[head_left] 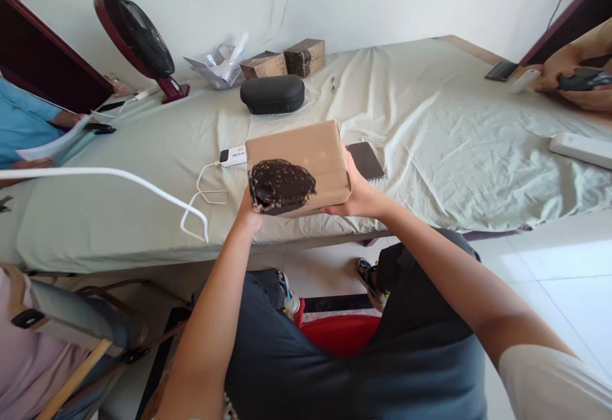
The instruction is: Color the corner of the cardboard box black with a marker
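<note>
I hold a brown cardboard box (296,159) with a black scribbled patch on its near side, above the front edge of the bed (430,127). My left hand (247,213) grips its lower left corner from below. My right hand (356,194) clasps its right side, fingers wrapped up along the edge. Just behind the box lie a dark phone (366,160) and a white power bank (233,155) with a white cable (201,200).
A black case (272,94), two small cardboard boxes (284,61), crumpled plastic wrap (217,66) and a red fan (138,41) sit at the far side. Another person's hands (571,79) hold a dark object at right; a person in blue (23,127) is at left. A red stool (342,334) stands below.
</note>
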Tool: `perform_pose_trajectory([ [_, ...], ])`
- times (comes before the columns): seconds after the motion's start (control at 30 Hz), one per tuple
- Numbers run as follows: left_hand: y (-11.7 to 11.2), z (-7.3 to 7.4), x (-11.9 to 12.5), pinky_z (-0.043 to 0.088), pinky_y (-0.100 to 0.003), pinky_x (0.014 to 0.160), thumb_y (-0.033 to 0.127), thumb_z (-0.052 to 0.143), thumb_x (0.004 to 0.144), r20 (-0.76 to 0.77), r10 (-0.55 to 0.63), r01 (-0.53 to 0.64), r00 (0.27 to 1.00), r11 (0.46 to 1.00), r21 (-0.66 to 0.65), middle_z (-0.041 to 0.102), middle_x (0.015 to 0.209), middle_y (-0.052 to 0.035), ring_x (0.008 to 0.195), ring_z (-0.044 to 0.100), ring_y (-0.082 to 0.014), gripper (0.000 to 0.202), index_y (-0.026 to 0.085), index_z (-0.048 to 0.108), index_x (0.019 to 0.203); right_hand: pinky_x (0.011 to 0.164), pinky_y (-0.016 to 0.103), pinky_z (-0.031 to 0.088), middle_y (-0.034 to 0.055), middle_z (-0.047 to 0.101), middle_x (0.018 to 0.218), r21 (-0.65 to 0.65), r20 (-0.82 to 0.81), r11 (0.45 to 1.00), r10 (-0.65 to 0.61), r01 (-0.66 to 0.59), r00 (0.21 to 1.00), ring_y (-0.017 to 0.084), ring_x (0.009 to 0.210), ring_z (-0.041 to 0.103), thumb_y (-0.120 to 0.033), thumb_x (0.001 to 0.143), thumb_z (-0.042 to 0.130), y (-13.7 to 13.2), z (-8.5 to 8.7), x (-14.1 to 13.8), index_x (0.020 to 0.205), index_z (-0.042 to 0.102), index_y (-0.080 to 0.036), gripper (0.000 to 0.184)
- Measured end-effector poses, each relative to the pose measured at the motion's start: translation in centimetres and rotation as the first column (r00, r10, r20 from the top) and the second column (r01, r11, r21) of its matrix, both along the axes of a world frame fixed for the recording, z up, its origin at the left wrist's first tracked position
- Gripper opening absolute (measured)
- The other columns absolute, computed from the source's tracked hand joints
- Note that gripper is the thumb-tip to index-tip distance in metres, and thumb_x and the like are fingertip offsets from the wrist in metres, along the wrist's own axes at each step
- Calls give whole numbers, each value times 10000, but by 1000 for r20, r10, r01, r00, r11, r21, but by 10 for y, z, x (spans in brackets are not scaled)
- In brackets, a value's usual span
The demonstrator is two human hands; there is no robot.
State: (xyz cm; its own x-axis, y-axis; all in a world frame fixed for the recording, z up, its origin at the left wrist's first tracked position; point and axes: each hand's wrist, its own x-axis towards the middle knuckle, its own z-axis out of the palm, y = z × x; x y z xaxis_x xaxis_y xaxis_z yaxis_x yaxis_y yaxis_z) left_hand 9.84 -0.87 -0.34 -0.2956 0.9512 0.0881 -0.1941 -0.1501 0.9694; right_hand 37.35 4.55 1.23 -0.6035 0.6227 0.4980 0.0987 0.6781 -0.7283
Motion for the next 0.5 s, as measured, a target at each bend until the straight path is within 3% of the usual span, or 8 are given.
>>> perform_pose_trajectory([
  [0.07, -1, -3, -2, 604, -541, 1096, 717, 927, 521, 30, 7, -7, 1000, 1000, -24, 823, 942, -75, 1250, 733, -384, 588, 242, 756, 822, 1362, 691, 227, 223, 217, 1795, 84, 32, 996, -32, 29, 999, 454, 1686, 220, -717, 633, 945, 5, -8, -1, 1776, 21, -234, 1547],
  [0.17, -2, -5, -5, 603, -543, 1106, 722, 916, 536, 26, -33, 33, 999, 999, -21, 811, 916, -79, 1270, 724, -390, 564, 243, 740, 776, 1371, 674, 209, 242, 145, 1805, 129, 53, 991, -41, 34, 998, 445, 1698, 187, -690, 659, 940, 7, -16, -4, 1768, -112, -222, 1598],
  [0.33, 0, -9, -9, 602, -541, 1111, 661, 900, 611, -5, -9, 9, 1000, 1000, 12, 815, 965, -85, 1308, 707, -383, 502, 251, 753, 861, 1372, 658, 225, 227, 139, 1816, 140, 56, 989, -44, 36, 997, 452, 1697, 194, -671, 661, 948, 6, -15, -4, 1771, -107, -235, 1593],
  [0.5, 0, -11, -11, 612, -560, 1098, 678, 906, 600, 12, -12, 12, 1000, 1000, 6, 811, 922, -79, 1259, 734, -390, 503, 249, 744, 805, 1378, 638, 229, 234, 168, 1806, 152, 57, 987, -52, 43, 997, 446, 1690, 229, -689, 673, 942, 6, -15, -3, 1775, -109, -217, 1594],
])
